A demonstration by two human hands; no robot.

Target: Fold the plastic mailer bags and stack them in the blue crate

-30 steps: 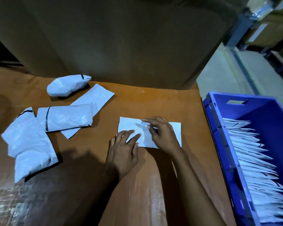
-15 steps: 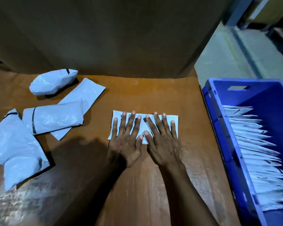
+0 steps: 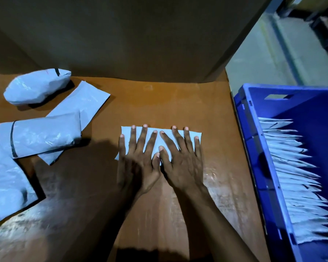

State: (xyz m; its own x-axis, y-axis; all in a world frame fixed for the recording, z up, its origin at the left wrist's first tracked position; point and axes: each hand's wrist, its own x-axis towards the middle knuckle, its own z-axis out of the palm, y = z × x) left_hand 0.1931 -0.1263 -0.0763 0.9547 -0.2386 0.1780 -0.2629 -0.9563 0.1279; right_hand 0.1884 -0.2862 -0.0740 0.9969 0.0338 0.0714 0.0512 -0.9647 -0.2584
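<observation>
dim, bluish overhead light, heavy shadows, glare on the table [image 3: 212,178], blurred, warped edges

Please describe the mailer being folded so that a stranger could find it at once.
On the brown table, left of the blue crate, one small white mailer lies flat. Unlike the puffy bags at the far left, it lies under the left hand and right hand, fingers spread.

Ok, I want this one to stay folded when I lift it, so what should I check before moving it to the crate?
1. Left hand and right hand pressing flat on the folded white plastic mailer bag: ok.
2. Creases aligned: cannot tell, the hands cover them.
3. Blue plastic crate at the right: ok.
4. Room beyond the row of folded bags inside it: ok.
</observation>
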